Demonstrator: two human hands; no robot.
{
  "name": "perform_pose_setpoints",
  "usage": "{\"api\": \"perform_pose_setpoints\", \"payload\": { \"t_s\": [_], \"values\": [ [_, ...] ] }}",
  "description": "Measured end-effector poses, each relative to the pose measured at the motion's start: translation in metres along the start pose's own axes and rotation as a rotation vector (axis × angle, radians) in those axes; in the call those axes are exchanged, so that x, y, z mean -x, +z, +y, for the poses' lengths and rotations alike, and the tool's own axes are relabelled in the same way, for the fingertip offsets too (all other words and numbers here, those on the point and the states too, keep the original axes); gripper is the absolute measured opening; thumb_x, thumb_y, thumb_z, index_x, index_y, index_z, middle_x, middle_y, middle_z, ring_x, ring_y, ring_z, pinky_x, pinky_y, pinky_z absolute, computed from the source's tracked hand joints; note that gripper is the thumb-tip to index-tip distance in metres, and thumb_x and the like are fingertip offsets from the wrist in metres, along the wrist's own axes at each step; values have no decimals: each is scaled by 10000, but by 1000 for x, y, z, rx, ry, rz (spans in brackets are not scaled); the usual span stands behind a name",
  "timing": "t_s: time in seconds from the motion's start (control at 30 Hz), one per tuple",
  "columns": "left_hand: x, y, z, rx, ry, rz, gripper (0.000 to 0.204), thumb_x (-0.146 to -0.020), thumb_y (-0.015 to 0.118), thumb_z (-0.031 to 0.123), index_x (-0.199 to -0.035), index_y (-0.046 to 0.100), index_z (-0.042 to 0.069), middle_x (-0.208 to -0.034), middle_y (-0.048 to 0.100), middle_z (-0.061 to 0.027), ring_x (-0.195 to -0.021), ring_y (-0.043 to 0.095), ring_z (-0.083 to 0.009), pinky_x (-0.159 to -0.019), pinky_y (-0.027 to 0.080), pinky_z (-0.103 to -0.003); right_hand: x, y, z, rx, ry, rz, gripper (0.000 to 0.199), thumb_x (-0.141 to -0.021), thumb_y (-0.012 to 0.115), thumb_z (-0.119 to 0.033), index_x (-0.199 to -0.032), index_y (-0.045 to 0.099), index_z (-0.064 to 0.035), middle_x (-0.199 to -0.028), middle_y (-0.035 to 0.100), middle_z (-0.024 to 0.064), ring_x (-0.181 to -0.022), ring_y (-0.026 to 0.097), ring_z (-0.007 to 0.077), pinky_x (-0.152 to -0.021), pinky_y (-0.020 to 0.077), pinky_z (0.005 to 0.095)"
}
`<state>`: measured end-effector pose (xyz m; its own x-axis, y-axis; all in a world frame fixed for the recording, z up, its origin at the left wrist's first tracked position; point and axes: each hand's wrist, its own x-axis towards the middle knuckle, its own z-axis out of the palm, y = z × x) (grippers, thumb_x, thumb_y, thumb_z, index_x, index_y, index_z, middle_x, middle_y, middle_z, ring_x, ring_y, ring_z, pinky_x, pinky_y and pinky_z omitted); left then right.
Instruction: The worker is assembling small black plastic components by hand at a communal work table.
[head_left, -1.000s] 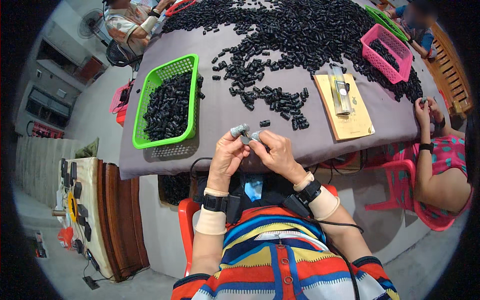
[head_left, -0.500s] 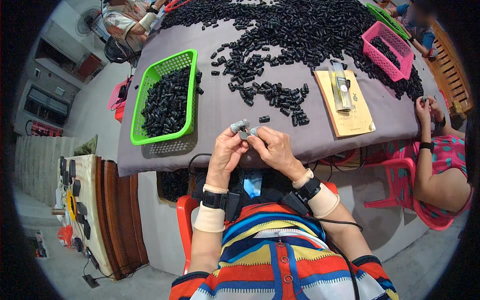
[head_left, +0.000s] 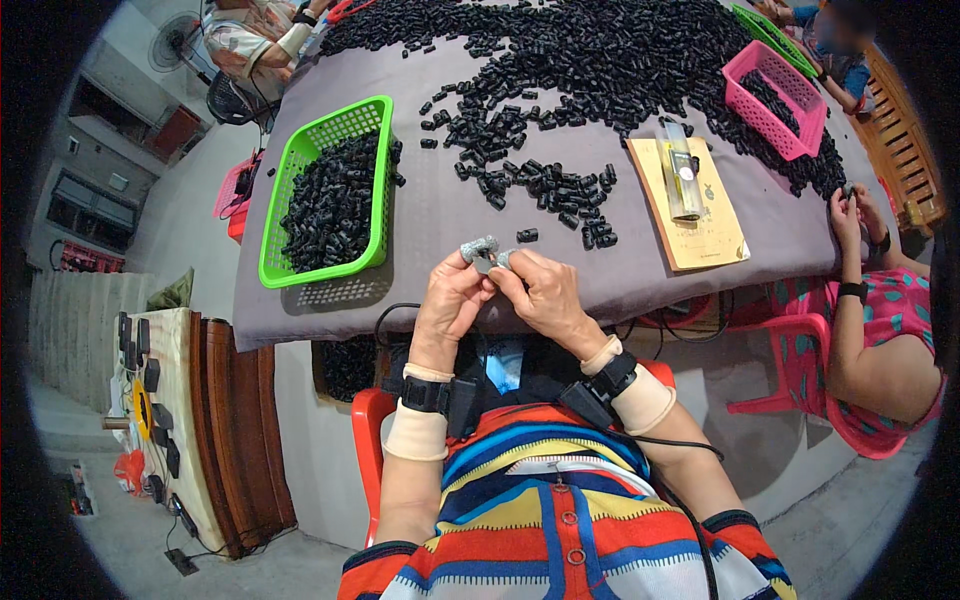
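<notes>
Barely moved over the last second. Kept the left hand (head_left: 455, 300) and the right hand (head_left: 545, 295) pressed together at the near edge of the desk (head_left: 440, 200), fingertips of both clamped on a grey piece (head_left: 481, 250). Held that piece just above the grey cloth, close to the body, in much the same spot as in the two earlier views. Could not tell from this far up whether it was one part or two being fitted together; possibly two, going by the lumpy outline. Left one black piece (head_left: 527, 235) lying just beyond the fingertips and the loose black pieces (head_left: 560, 190) a little farther out. Took nothing from the green basket (head_left: 285, 200) to the left, already holding many black pieces. Did not touch the tan card (head_left: 700, 225) to the right either.

Judged from so little change that the fiddling with the held piece was not finished, with no release and no reach for another.

Shared the desk with a co-worker's hands (head_left: 850, 205) at the right edge, busy near the pink basket (head_left: 800, 140).
</notes>
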<state>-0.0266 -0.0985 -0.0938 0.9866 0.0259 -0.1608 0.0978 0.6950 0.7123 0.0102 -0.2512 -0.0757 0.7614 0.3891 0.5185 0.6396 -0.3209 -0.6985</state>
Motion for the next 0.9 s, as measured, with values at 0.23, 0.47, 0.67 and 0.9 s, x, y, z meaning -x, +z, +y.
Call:
{"api": "perform_pose_setpoints", "payload": {
  "t_s": [0.23, 0.47, 0.67, 0.9],
  "values": [
    [-1, 2, 1, -16, -19, -18, 240, -864, 581, 53, -1103, 580, 24, -888, 625, -54, -675, 563, -106, -594, 459, -215, 1, 4, 4, 17, -1, 32, 227, -836, 606, -250, -710, 559, -66, -647, 551, 98, -546, 565, 305, -457, 423, 392],
    [0, -1, 1, 6, -28, -10, 233, -871, 568, 46, -1103, 580, 25, -879, 619, -51, -667, 558, -107, -588, 460, -220, 1, 0, 2, -42, -44, 37, 215, -829, 614, -214, -698, 545, -59, -635, 544, 101, -545, 562, 309, -454, 416, 391],
    [0, 0, 2, 22, -35, 4, 227, -868, 570, 41, -1093, 583, 26, -883, 618, -54, -664, 555, -109, -587, 460, -222, 1, -1, 4, -8, -32, 14, 214, -825, 617, -205, -690, 537, -60, -632, 543, 97, -541, 559, 307, -456, 417, 388],
    [1, 5, 3, -14, -53, 14, 221, -870, 560, 35, -1090, 580, 27, -869, 618, -47, -657, 552, -105, -575, 455, -222, 0, 0, 0, 34, -31, 36, 207, -828, 611, -213, -704, 538, -64, -636, 543, 101, -544, 567, 304, -457, 421, 389]
  ]
}}
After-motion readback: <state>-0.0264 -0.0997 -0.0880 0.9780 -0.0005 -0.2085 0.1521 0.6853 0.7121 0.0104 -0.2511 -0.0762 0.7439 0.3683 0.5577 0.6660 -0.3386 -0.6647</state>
